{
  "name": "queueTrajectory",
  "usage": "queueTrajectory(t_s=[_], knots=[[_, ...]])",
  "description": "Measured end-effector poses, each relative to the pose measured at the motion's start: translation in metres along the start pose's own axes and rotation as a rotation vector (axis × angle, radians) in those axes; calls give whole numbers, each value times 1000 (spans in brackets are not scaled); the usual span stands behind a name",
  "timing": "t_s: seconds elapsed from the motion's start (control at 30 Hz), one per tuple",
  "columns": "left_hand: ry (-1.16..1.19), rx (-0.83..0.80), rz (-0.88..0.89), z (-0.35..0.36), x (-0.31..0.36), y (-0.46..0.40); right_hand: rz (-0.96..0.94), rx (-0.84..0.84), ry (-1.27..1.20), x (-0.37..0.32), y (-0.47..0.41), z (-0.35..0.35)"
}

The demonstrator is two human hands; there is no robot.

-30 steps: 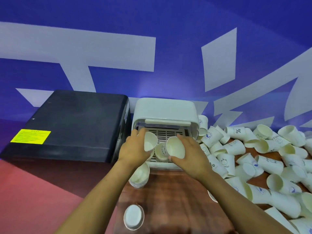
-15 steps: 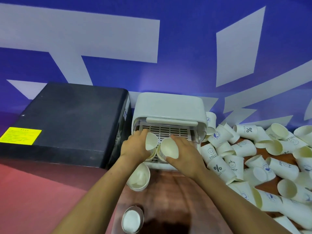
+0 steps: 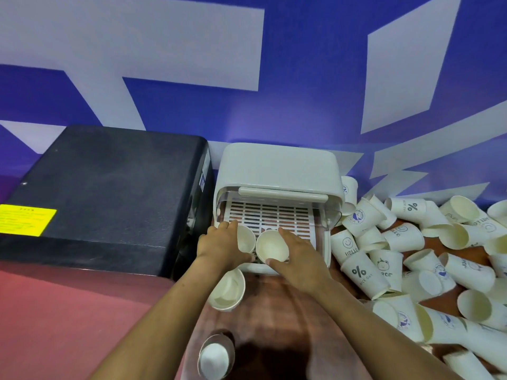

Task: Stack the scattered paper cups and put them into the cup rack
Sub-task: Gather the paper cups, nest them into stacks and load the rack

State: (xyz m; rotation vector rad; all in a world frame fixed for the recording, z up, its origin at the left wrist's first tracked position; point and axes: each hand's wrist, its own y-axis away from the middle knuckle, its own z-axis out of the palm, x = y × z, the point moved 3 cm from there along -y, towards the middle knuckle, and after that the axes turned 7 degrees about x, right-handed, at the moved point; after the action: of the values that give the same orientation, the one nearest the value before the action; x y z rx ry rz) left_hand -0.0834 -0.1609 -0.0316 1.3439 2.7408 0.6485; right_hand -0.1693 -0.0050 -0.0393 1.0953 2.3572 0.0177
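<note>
head view: both hands are at the mouth of the cup rack point(image 3: 277, 171), a white box with its front lid lifted and a slotted tray point(image 3: 270, 218) showing inside, which stands at the back of the worktop point(image 3: 274, 319) between a black machine point(image 3: 104, 193) and the heap of scattered cups point(image 3: 411, 256). the left hand point(image 3: 222, 246) has its grip curled round the left cup stack point(image 3: 245, 239), fingers reaching onto the tray's left edge, and the right hand point(image 3: 297, 259) has its grip wrapped round the right cup stack point(image 3: 272, 246), thumb at the near rim and fingers over the far side; both stacks lie with their open mouths turned toward the camera, touching or nearly touching each other at the front of the tray. how many cups each stack holds cannot be told from here. another nested stack point(image 3: 229, 290) lies on its side on the worktop just below the left wrist, and a single cup point(image 3: 214, 357) sits near the front edge. the step in hand looks like seating the two stacks side by side in the rack. the next move probably calls for pushing them deeper along the tray so they clear the lid, then letting go without dragging them back out, and turning to the large heap on the right, where most of the cups lie unstacked, so the task seems far from finished.
</note>
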Motion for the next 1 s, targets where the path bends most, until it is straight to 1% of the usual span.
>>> queueTrajectory(t_s=[0.17,0.33,0.43,0.6,0.73,0.8,0.9,1.0], knots=[[-4,-41,-19,-5,1,-3,8,-86,-115,2,-5,3],[55,-32,8,-15,0,7,36,-115,-171,6,-2,-2],[103,30,34,-26,-2,21,22,-105,-161,13,10,-7],[214,220,101,-37,-8,53,-20,-51,-120,27,44,-17],[292,361,119,-38,-10,80,19,16,-145,40,71,-26],[332,397,146,-37,-4,94,25,26,-138,46,85,-28],[381,429,249,-28,14,112,52,34,-164,56,106,-30],[413,377,340,-9,38,122,86,55,-152,71,125,-30]])
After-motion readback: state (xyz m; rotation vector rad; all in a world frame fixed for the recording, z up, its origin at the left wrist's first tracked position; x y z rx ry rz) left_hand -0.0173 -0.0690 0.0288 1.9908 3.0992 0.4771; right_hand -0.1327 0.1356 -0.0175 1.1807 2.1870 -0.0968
